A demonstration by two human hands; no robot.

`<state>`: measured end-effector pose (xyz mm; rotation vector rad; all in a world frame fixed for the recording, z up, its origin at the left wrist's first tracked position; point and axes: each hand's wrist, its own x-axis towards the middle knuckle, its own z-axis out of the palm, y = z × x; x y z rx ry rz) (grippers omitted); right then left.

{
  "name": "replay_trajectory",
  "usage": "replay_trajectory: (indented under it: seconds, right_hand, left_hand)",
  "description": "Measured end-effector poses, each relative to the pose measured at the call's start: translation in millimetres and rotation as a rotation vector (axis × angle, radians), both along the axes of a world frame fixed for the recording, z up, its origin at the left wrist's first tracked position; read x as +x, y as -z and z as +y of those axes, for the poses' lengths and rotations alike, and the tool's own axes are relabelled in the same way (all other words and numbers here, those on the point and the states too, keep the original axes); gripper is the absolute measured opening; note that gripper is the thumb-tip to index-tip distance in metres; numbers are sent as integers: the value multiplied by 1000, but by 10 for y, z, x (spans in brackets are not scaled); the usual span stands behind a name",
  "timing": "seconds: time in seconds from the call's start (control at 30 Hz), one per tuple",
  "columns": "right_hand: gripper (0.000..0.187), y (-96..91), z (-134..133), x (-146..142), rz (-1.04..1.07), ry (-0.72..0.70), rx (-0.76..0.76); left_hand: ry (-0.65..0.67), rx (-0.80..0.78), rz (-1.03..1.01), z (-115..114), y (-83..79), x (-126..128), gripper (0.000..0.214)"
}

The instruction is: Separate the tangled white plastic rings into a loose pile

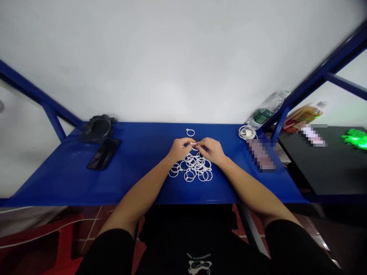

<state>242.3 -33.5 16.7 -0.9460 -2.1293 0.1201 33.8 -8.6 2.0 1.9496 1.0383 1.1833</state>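
Note:
My left hand (181, 148) and my right hand (211, 149) meet over the middle of the blue table. Between their fingertips they pinch a small white plastic ring (195, 149), partly hidden by the fingers. Just below my hands lies a loose pile of several white rings (195, 167), overlapping one another, each with a small tab on its rim. Beyond my fingers, toward the wall, a single white ring (190, 132) lies flat and apart from the pile.
On the blue table (137, 172), a black phone (103, 154) and a dark plastic bag (99, 129) lie left. At right are a coiled white cable (247, 132), a clear bottle (265, 110) and a blurred-out flat object (261, 154). Blue metal posts (54, 118) rise at both sides.

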Motion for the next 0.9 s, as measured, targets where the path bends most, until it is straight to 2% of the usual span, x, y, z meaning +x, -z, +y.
replay_trajectory:
  seconds: [0.33,0.43,0.57,0.67,0.8,0.9]
  right_hand:
    - [19,26,-61,-104,-52,-115,-58]
    - [20,51,-30,-71,-48,-53,-48]
    - [21,84,96,57,-102,159,-33]
    - [21,85,202,137,-177,259,-66]
    - [30,51,245,174,-207,235,-163]
    - [29,8,216,210,-154,156,-227]
  left_hand:
    - [1,102,54,21,-62,-45,23]
    - [-39,79,59,38,-11,-18,24]
    - [-119,19,30,90,68,-4,42]
    - [-143,-7,42,137,92,-34,33]
    - [-90,-21,139,142,74,-71,19]
    - [21,48,330,101,47,-65,18]
